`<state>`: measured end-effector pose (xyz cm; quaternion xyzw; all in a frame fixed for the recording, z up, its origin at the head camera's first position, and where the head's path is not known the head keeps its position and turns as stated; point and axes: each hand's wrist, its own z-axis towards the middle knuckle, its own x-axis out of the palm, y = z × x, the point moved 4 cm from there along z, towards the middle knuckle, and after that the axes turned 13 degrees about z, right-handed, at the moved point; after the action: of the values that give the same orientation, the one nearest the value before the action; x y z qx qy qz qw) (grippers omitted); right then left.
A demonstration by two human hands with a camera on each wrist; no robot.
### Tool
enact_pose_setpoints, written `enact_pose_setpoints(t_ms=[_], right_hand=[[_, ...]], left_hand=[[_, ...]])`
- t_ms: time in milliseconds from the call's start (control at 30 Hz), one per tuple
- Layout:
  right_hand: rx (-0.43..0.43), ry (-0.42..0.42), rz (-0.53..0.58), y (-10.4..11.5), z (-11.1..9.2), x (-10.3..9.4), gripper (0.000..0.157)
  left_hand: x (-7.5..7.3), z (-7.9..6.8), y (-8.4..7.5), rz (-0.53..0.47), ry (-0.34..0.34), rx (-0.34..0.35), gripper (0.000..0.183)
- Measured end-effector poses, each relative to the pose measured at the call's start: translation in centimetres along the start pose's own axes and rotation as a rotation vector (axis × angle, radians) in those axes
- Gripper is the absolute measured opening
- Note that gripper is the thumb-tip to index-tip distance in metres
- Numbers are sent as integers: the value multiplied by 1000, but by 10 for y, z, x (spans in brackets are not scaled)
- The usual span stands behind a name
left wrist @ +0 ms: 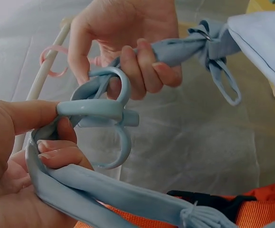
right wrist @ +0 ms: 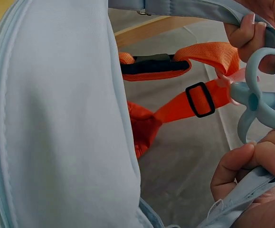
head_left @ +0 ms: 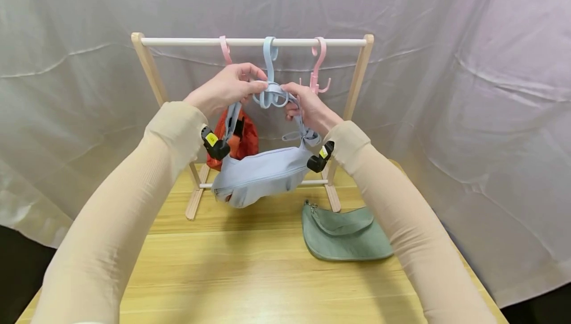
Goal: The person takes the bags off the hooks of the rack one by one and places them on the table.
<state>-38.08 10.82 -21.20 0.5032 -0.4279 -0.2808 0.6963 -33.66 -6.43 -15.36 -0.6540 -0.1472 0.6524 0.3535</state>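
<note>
A light blue shoulder bag (head_left: 263, 173) hangs tilted by its strap below a pale blue multi-prong hook (head_left: 269, 59). My left hand (head_left: 229, 88) holds the strap (left wrist: 113, 190) on the hook's left side, thumb and fingers right at a prong. On the other side, my right hand (head_left: 308, 106) grips the strap with curled fingers, close to its knotted end (left wrist: 211, 42). Between the two hands the strap passes across the prongs. In the right wrist view the bag's zipped body (right wrist: 66, 114) fills the left, with the hook's prongs (right wrist: 253, 102) between both hands.
The hook hangs from the white rail (head_left: 187, 42) of a wooden rack, between two pink hooks (head_left: 224, 49). An orange bag (head_left: 249, 138) hangs behind at left. A green handbag (head_left: 348, 244) lies on the wooden table (head_left: 250, 274) at right. Grey cloth backs the rack.
</note>
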Motion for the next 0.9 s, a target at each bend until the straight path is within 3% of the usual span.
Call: enact_pose_setpoints(t_ms=[267, 433, 667, 900], right_hand=[[14, -12, 33, 9, -5, 2, 35], [-1, 6, 10, 13, -6, 3, 36], [-90, -10, -278, 23, -8, 2, 38], [-119, -25, -530, 30, -11, 0, 32]], left_hand=[[-5, -1, -5, 121, -72, 39, 28], [-5, -3, -8, 195, -142, 135, 26], [0, -8, -11, 269, -222, 241, 22], [5, -11, -14, 371, -298, 331, 21]])
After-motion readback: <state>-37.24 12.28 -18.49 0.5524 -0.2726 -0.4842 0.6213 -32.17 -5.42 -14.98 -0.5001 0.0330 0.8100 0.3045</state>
